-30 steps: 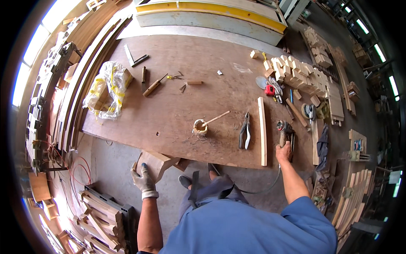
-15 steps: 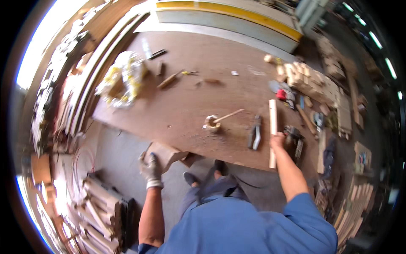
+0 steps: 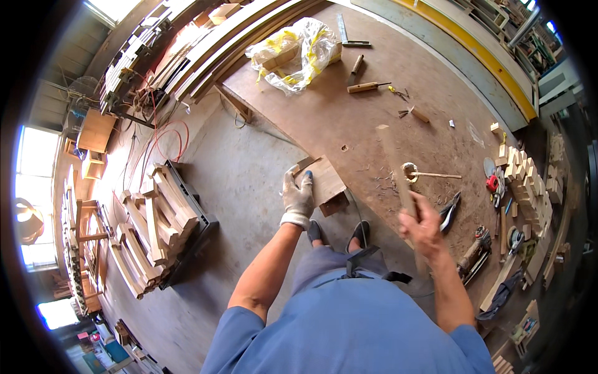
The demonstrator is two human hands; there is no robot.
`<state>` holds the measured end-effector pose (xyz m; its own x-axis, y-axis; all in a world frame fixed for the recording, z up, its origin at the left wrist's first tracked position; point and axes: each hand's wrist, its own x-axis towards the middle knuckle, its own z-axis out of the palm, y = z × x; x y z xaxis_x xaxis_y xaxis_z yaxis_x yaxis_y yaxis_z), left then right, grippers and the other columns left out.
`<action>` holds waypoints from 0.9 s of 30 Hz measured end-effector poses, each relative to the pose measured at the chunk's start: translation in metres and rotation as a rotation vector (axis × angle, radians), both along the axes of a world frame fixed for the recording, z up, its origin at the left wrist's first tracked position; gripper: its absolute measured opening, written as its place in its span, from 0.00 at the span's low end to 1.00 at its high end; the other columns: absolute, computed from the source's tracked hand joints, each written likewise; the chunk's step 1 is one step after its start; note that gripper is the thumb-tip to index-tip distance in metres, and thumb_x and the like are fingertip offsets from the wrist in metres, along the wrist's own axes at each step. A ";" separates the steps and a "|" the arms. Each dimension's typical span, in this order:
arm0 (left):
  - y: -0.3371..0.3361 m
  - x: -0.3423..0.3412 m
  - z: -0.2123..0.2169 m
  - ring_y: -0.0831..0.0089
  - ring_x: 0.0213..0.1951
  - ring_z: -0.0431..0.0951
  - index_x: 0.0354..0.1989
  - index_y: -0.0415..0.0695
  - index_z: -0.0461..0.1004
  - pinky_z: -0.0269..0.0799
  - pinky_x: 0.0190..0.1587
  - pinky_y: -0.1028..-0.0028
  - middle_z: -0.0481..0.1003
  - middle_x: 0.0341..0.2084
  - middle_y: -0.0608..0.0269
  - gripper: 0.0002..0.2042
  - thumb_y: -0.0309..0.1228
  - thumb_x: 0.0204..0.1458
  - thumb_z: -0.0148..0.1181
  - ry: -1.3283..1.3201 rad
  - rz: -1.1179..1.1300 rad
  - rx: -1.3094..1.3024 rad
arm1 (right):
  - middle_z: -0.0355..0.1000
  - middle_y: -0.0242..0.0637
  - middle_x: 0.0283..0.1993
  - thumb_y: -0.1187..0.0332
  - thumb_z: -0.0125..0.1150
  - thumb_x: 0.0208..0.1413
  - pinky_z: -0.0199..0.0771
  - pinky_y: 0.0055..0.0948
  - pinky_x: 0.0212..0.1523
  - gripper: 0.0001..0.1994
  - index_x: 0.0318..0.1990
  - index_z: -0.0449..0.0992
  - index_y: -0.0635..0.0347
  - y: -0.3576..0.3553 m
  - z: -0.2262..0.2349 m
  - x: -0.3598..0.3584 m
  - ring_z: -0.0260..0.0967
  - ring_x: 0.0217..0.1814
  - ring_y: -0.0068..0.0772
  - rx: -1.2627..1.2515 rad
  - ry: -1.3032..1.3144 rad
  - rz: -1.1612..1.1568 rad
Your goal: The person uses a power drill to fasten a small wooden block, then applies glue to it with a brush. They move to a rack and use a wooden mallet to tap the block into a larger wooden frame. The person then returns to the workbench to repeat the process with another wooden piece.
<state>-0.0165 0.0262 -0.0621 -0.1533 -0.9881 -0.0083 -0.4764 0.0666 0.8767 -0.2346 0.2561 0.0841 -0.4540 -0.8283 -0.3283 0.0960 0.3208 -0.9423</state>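
My left hand (image 3: pixel 299 198) wears a pale work glove with a blue fingertip. It grips the outer edge of a flat wooden board (image 3: pixel 330 182) that sticks out from the edge of the brown workbench (image 3: pixel 374 112). My bare right hand (image 3: pixel 425 229) is closed round a long, narrow wooden strip (image 3: pixel 392 156), held tilted over the bench's near edge and smeared by motion. Beyond the strip stands a small glue pot (image 3: pixel 409 169) with a stick (image 3: pixel 439 176) in it. Pliers (image 3: pixel 450 212) with dark handles lie right of my right hand.
Cut wooden blocks (image 3: pixel 523 181) are stacked at the bench's right, near a red tape measure (image 3: pixel 493 184) and a power tool (image 3: pixel 474 249). A chisel (image 3: pixel 364 87) and a plastic bag (image 3: pixel 305 53) lie farther back. Left on the floor, a black pallet (image 3: pixel 199 224) carries wooden pieces.
The view has turned, so the bench now slants to the right. My right hand has brought the wooden strip up and leftward from the pliers' right side. My left hand stays at the board.
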 end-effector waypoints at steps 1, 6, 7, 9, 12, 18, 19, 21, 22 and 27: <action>0.001 -0.002 0.007 0.54 0.52 0.80 0.60 0.39 0.71 0.73 0.57 0.61 0.79 0.50 0.43 0.21 0.38 0.64 0.62 -0.040 -0.011 -0.020 | 0.75 0.37 0.38 0.69 0.59 0.65 0.78 0.24 0.31 0.28 0.72 0.62 0.62 -0.020 -0.004 0.008 0.71 0.28 0.20 -0.008 -0.039 0.066; -0.002 -0.002 0.002 0.50 0.57 0.77 0.61 0.38 0.71 0.70 0.62 0.59 0.76 0.55 0.41 0.23 0.39 0.62 0.64 0.024 -0.007 0.056 | 0.74 0.38 0.37 0.68 0.54 0.68 0.80 0.26 0.28 0.33 0.79 0.53 0.52 -0.064 -0.043 0.020 0.71 0.25 0.20 0.086 -0.168 0.252; -0.002 -0.001 0.002 0.48 0.59 0.76 0.61 0.38 0.71 0.69 0.63 0.58 0.75 0.57 0.40 0.24 0.39 0.61 0.64 0.034 -0.007 0.076 | 0.74 0.38 0.37 0.68 0.53 0.69 0.80 0.26 0.27 0.33 0.79 0.53 0.50 -0.066 -0.047 0.021 0.71 0.25 0.20 0.122 -0.167 0.261; -0.002 -0.002 0.010 0.47 0.59 0.75 0.61 0.39 0.71 0.69 0.64 0.58 0.75 0.57 0.40 0.24 0.39 0.61 0.65 -0.006 -0.004 0.104 | 0.74 0.37 0.37 0.68 0.52 0.70 0.79 0.25 0.26 0.32 0.79 0.54 0.45 -0.070 -0.054 0.022 0.70 0.24 0.20 0.171 -0.159 0.281; -0.001 -0.003 0.014 0.45 0.59 0.75 0.61 0.41 0.71 0.70 0.63 0.57 0.75 0.56 0.40 0.24 0.40 0.60 0.65 -0.013 0.006 0.121 | 0.74 0.35 0.36 0.65 0.54 0.71 0.79 0.25 0.26 0.31 0.79 0.55 0.43 -0.072 -0.063 0.024 0.69 0.24 0.19 0.239 -0.132 0.289; -0.001 -0.002 0.014 0.46 0.58 0.76 0.61 0.41 0.71 0.70 0.63 0.57 0.76 0.56 0.41 0.24 0.40 0.60 0.66 0.006 0.013 0.111 | 0.74 0.34 0.34 0.57 0.57 0.71 0.78 0.26 0.26 0.30 0.78 0.59 0.44 -0.079 -0.063 0.030 0.69 0.23 0.19 0.284 -0.007 0.316; -0.001 -0.002 0.012 0.46 0.59 0.76 0.61 0.41 0.71 0.69 0.63 0.57 0.75 0.56 0.41 0.24 0.40 0.60 0.66 0.008 0.011 0.116 | 0.74 0.35 0.33 0.57 0.57 0.71 0.77 0.26 0.26 0.30 0.78 0.59 0.45 -0.079 -0.062 0.032 0.69 0.23 0.19 0.280 0.013 0.317; -0.001 -0.001 0.009 0.46 0.59 0.75 0.61 0.41 0.71 0.69 0.63 0.57 0.75 0.56 0.41 0.24 0.40 0.60 0.66 0.008 0.012 0.124 | 0.74 0.36 0.32 0.55 0.56 0.71 0.77 0.27 0.25 0.31 0.78 0.59 0.46 -0.079 -0.059 0.036 0.68 0.22 0.19 0.269 0.049 0.323; -0.001 -0.001 0.007 0.46 0.59 0.75 0.61 0.41 0.71 0.69 0.63 0.57 0.75 0.56 0.42 0.24 0.40 0.60 0.66 -0.008 0.014 0.120 | 0.75 0.38 0.33 0.54 0.56 0.71 0.78 0.29 0.28 0.31 0.78 0.59 0.47 -0.081 -0.057 0.038 0.70 0.24 0.23 0.278 0.069 0.332; -0.001 -0.002 0.014 0.46 0.58 0.76 0.61 0.42 0.71 0.70 0.62 0.56 0.75 0.56 0.42 0.24 0.40 0.60 0.66 -0.063 -0.001 0.089 | 0.80 0.50 0.43 0.54 0.55 0.71 0.80 0.39 0.47 0.30 0.76 0.60 0.51 -0.084 -0.068 0.040 0.80 0.42 0.46 0.220 0.307 0.353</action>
